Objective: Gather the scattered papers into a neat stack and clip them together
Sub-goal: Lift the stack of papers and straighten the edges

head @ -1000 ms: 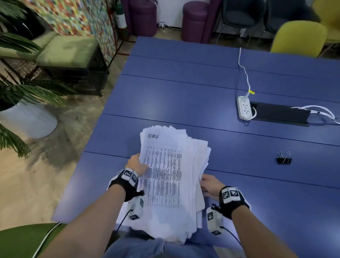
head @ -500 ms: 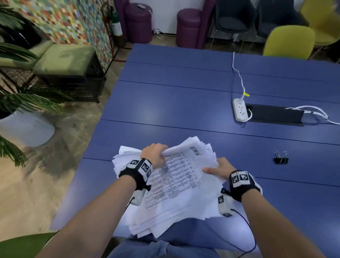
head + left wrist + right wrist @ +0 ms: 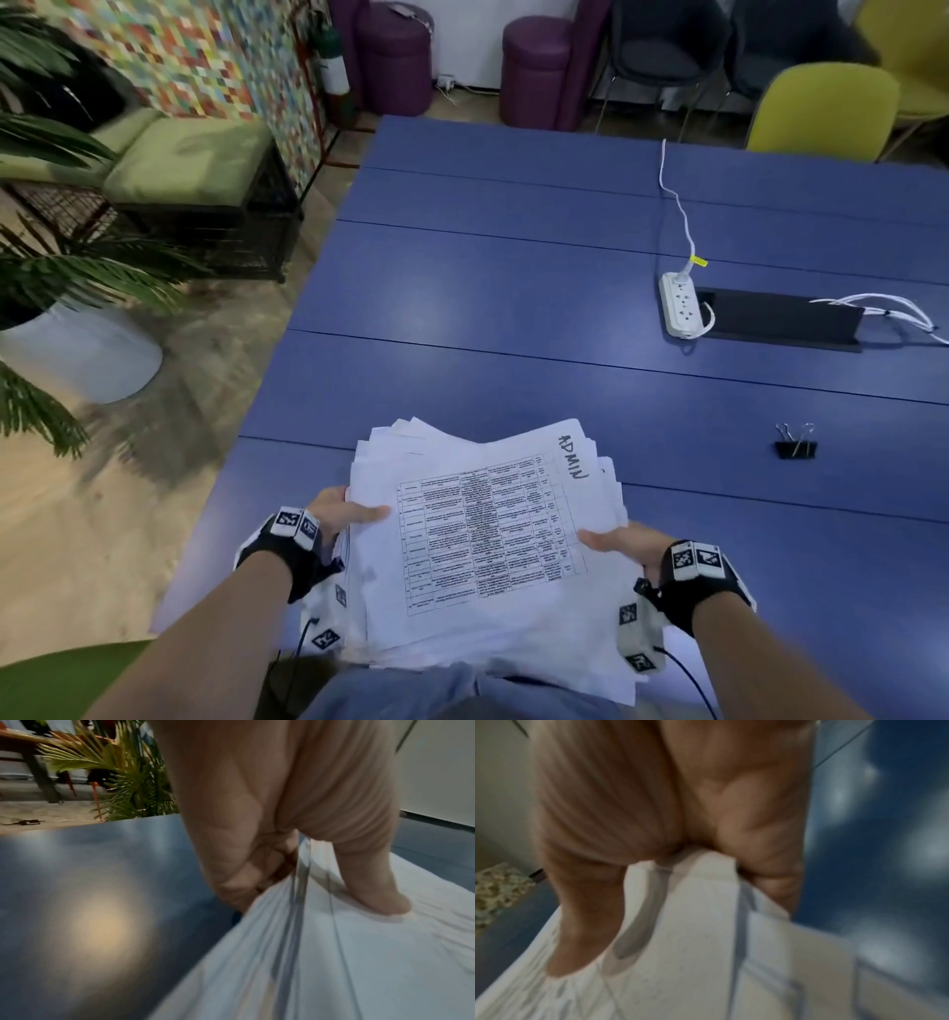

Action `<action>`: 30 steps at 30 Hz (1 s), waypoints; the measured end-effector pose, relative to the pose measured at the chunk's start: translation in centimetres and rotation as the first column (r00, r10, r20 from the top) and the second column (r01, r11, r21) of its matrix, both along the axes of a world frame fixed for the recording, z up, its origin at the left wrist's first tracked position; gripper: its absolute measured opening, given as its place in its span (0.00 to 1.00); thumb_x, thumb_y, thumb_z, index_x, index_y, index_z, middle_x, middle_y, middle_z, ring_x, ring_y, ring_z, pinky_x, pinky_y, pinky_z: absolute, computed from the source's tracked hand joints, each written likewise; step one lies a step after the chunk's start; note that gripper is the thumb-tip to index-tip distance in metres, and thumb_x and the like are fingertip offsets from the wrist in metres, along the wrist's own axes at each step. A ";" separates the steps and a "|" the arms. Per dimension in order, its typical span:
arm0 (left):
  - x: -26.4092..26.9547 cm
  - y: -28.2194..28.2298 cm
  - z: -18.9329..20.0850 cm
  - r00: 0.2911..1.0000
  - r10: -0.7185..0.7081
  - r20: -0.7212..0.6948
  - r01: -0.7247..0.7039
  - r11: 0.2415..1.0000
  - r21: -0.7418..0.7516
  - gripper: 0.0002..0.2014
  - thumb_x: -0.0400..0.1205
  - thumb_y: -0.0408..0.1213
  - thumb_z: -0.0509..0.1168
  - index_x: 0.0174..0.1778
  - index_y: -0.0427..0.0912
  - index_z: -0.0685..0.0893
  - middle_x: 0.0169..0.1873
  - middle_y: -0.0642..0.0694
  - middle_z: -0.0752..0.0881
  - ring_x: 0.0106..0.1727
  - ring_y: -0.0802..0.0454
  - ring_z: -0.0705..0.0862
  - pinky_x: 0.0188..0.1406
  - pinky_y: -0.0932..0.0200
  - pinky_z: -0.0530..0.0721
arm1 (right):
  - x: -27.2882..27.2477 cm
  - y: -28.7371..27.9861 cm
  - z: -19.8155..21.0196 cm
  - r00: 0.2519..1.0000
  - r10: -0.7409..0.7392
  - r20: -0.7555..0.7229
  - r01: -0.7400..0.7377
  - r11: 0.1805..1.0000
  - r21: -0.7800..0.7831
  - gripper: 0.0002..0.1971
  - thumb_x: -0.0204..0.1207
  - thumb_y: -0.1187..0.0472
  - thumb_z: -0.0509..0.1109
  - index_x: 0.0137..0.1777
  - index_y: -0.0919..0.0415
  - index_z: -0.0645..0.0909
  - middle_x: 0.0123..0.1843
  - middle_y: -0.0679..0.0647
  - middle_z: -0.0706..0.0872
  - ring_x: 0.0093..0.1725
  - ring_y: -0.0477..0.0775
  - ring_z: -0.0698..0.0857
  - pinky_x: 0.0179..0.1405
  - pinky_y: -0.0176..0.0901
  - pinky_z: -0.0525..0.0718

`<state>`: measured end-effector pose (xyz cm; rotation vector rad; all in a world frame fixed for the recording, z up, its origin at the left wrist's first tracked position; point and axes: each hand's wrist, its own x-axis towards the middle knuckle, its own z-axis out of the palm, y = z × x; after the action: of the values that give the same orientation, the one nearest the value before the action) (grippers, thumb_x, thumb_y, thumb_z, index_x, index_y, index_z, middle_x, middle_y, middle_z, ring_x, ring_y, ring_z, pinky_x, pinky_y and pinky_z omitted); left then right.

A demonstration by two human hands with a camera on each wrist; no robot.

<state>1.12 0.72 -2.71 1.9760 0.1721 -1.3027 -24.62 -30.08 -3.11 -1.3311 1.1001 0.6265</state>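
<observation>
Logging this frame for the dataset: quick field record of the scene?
papers: uneven pile, edges fanned, held over the table's near edge
left hand: grips pile's left side, thumb on top
right hand: grips pile's right side, thumb on top
clip: black binder clip on table, right of pile, untouched
clipped: no

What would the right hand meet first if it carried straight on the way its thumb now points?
Probably the left hand, which grips the opposite edge of the same paper stack that the right hand holds; depth is uncertain.
</observation>
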 end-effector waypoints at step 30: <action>4.9 -11.9 13.0 0.714 0.585 0.385 -0.202 0.698 -0.687 0.09 0.74 0.29 0.74 0.44 0.46 0.84 0.40 0.55 0.88 0.41 0.60 0.88 0.41 0.67 0.86 | 9.7 -3.9 10.6 0.423 -0.309 0.852 0.715 0.691 -0.104 0.14 0.71 0.77 0.73 0.55 0.66 0.83 0.40 0.40 0.91 0.39 0.35 0.88 0.41 0.27 0.85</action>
<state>5.98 -11.17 10.26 1.5396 -0.0916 -0.3224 -14.90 -34.01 7.46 -1.3087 0.8343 -0.7571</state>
